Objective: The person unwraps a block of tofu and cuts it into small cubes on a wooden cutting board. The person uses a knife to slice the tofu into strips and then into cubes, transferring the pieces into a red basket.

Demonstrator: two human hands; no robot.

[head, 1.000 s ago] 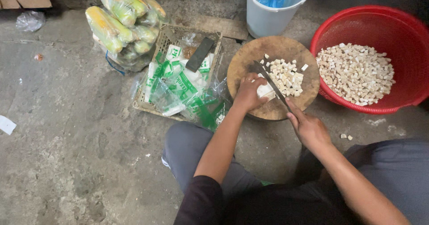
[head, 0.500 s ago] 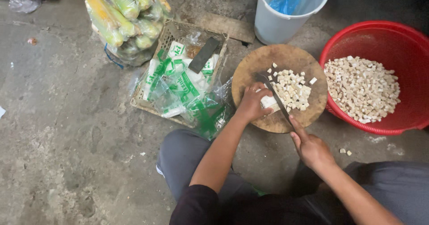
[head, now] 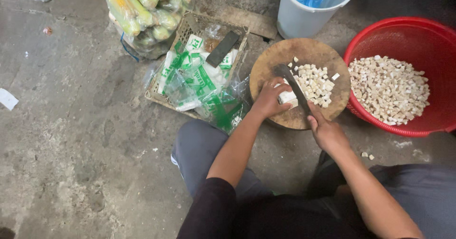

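On a round wooden chopping board (head: 304, 58) on the floor, the left hand (head: 270, 98) pins a pale white block (head: 287, 97) beside small cream cubes (head: 314, 83), while the right hand (head: 327, 133) grips a dark-bladed knife (head: 293, 81) across it.

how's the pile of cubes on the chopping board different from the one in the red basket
The cubes on the round wooden chopping board form a small, thin scatter; the cubes in the red basket make a much bigger, deeper heap. The board's cubes lie on a flat open surface beside the knife and the left hand; the basket's are walled in, with no hand near. Both are pale, roughly even dice.
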